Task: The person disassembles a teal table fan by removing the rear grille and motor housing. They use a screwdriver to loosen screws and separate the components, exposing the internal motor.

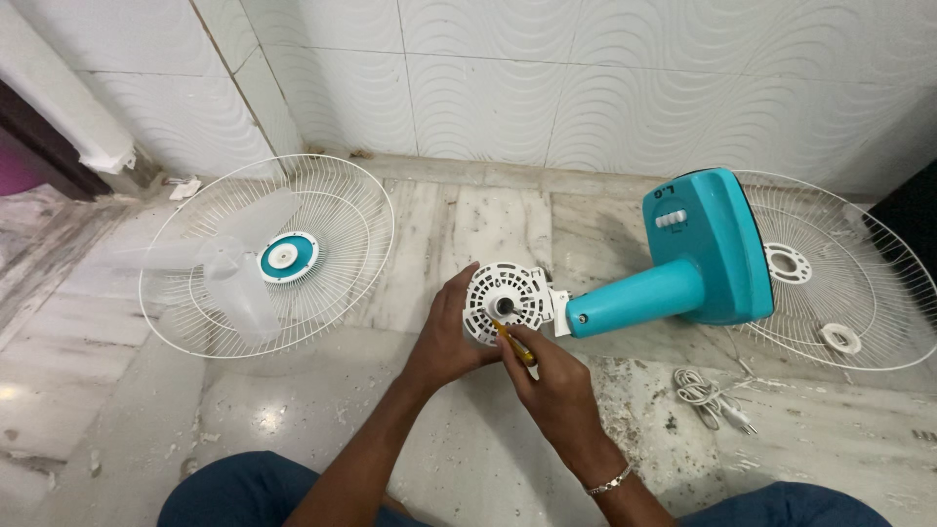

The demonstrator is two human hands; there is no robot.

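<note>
— What did you have in hand?
— My left hand (447, 337) cupped the white motor housing (508, 303) on the floor, fingers curled behind, mostly hidden. My right hand (551, 381) pinched a yellow screwdriver (514, 344) at the hub.
— The tip?
— Too small to make out.

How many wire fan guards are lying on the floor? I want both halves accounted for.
2. One wire guard lies at left with the clear blade on it; the other wire guard lies at right, partly behind the teal fan base. None seems hidden.
</note>
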